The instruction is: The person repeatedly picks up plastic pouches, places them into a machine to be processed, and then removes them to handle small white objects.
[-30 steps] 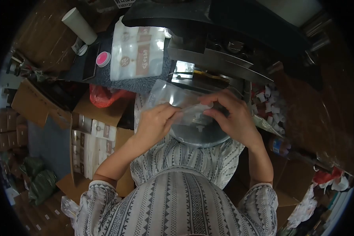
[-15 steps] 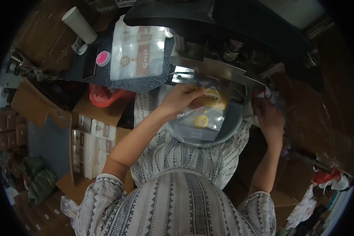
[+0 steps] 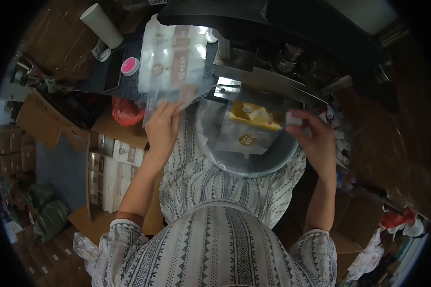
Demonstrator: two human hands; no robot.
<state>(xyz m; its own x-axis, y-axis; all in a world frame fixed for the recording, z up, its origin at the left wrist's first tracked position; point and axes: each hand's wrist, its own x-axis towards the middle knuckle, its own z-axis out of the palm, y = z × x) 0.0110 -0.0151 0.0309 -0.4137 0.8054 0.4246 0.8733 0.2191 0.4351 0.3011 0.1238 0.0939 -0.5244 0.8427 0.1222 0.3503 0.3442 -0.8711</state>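
Observation:
My left hand [image 3: 162, 131] is at the front edge of a stack of clear printed plastic bags [image 3: 175, 52]. Its fingers pinch the near end of a plastic bag [image 3: 189, 98], which bends up off the stack. Over the right rim of a grey basin [image 3: 249, 171] on my lap, my right hand [image 3: 318, 143] grips a small white piece [image 3: 294, 118] between thumb and fingers. A clear pouch with a gold panel [image 3: 256, 115] and a round gold mark lies in the basin, below the metal jaw of a machine [image 3: 282, 86].
The machine's dark body [image 3: 210, 14] overhangs the work area. Left of the bags are a pink-topped round tub [image 3: 130, 66], a phone-like dark slab [image 3: 115, 69] and a white paper cup [image 3: 101, 26]. An open carton [image 3: 93, 191] with packed bags stands at my left; a red plastic bag [image 3: 127, 111] hangs above it.
My left hand has left the gold pouch and moved left to the bag stack, lifting a bag's end. The pouch now lies in the basin. My right hand has come inward with the white piece.

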